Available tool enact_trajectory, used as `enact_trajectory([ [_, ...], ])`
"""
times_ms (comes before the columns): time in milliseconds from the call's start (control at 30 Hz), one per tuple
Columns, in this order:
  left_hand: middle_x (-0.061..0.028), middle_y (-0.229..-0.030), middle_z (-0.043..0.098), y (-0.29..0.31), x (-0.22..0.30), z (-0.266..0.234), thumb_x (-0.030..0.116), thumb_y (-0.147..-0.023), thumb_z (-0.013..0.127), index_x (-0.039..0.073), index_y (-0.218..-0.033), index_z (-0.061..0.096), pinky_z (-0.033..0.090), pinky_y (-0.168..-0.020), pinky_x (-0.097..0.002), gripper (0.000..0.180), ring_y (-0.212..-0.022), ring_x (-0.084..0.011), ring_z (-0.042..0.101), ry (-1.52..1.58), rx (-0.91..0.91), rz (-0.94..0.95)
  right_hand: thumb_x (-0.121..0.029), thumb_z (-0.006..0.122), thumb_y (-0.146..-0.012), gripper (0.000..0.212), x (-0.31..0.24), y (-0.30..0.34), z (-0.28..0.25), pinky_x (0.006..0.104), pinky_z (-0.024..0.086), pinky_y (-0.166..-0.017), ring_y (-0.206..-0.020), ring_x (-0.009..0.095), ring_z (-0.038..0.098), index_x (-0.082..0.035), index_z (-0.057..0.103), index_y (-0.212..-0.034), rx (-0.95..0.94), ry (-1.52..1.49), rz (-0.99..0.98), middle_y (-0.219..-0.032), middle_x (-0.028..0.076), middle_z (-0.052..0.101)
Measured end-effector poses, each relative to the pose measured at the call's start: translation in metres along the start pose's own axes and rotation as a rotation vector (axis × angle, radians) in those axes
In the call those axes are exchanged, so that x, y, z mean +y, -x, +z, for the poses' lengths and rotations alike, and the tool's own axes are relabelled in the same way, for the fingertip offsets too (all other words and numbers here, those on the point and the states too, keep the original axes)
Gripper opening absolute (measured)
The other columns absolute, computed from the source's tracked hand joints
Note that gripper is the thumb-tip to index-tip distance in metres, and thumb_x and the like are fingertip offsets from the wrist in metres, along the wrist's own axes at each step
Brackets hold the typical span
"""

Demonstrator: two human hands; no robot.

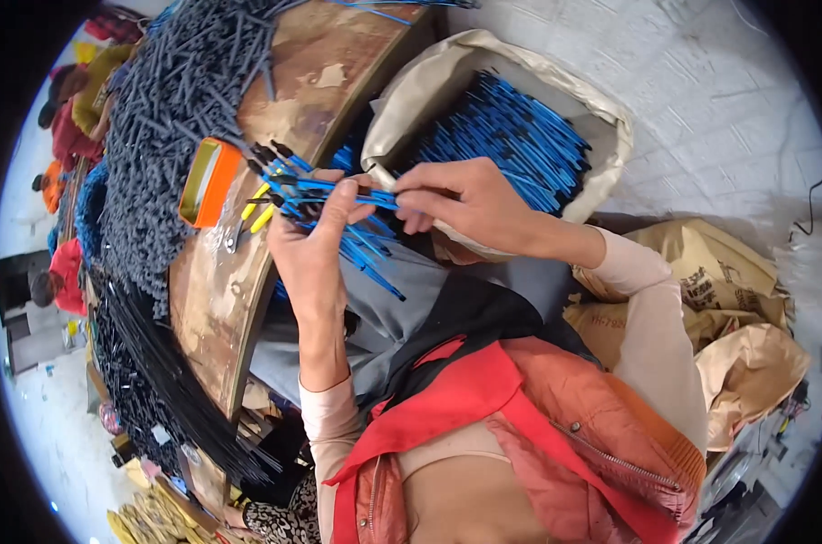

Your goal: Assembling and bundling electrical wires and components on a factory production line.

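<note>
My left hand point(313, 249) is closed round a small bunch of thin blue sticks point(325, 187) with black ends, held above the table's edge. My right hand point(473, 201) pinches the right end of these sticks, thumb against fingers. More loose blue sticks point(364, 258) slant down below my hands, over my grey-clad lap. Just left of the bunch, yellow-handled pliers point(262, 218) lie on the wooden table point(213, 295), partly covered. An orange open box point(210, 183) stands beside them.
A cream-lined container point(610, 122) full of blue sticks stands beyond my right hand. Grey tubes point(148, 218) are heaped along the table, with long black rods point(171, 363) nearer. Brown paper sacks point(701, 272) lie at the right. Several people point(67, 272) sit at the far left.
</note>
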State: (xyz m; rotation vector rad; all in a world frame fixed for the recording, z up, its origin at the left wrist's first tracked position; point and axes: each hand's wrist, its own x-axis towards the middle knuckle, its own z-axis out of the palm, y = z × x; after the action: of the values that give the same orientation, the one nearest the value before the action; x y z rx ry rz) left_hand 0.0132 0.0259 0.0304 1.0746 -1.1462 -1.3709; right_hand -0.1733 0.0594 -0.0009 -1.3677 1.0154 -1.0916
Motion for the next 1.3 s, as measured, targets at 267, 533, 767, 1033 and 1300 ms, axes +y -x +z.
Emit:
enact_trajectory([
  [267,-0.0095,-0.088,0.066,0.005,-0.010,0.010,0.008,-0.092,0.066,0.001,-0.103,0.058,0.054,-0.067,-0.0274,0.016,-0.072,-0.0157,0.065,0.122,0.124,0.059,-0.010,0.056,-0.097,0.018,0.007,-0.001,0.016,0.0254,0.056,-0.068,-0.079,0.015,0.071,0.004,0.062,-0.106,0.154,0.077,-0.147,-0.086,0.010,0.069],
  [533,-0.0128,-0.093,0.065,0.014,-0.015,-0.016,0.014,-0.097,0.058,0.003,-0.114,0.053,0.051,-0.078,-0.0314,0.020,-0.084,-0.0186,0.065,0.205,-0.151,-0.018,-0.012,0.054,-0.098,0.015,0.009,-0.001,0.016,0.0267,0.055,-0.065,-0.075,0.015,0.070,0.002,0.059,-0.102,-0.056,-0.033,0.031,-0.082,0.010,0.068],
  [767,-0.0131,-0.091,0.062,0.046,0.040,-0.081,0.011,-0.097,0.052,0.004,-0.128,0.043,0.044,-0.054,-0.0220,0.034,-0.065,-0.0149,0.054,0.259,-0.038,0.057,-0.028,0.051,-0.097,0.030,0.032,-0.038,-0.056,0.0260,0.050,-0.059,-0.062,0.010,0.060,-0.001,0.062,-0.092,0.081,0.368,0.118,-0.064,0.006,0.058],
  [1033,-0.0258,-0.073,0.062,0.065,0.042,-0.087,0.005,-0.089,0.058,0.003,-0.112,0.041,0.053,-0.047,-0.0413,0.029,-0.053,-0.0328,0.061,0.315,-0.505,-0.155,-0.022,0.065,-0.083,0.025,0.184,-0.050,-0.103,0.0441,0.051,-0.079,-0.090,0.035,0.066,0.000,0.065,-0.097,-0.183,1.110,0.285,-0.092,0.020,0.068],
  [1300,-0.0173,-0.078,0.068,0.034,0.031,-0.054,0.010,-0.089,0.065,-0.001,-0.106,0.055,0.042,-0.048,-0.0268,0.022,-0.059,-0.0215,0.065,0.033,-0.187,-0.146,-0.024,0.071,-0.079,0.026,0.186,-0.032,-0.127,0.0396,0.052,-0.074,-0.081,0.032,0.068,0.001,0.068,-0.085,-0.112,0.983,0.394,-0.083,0.018,0.070],
])
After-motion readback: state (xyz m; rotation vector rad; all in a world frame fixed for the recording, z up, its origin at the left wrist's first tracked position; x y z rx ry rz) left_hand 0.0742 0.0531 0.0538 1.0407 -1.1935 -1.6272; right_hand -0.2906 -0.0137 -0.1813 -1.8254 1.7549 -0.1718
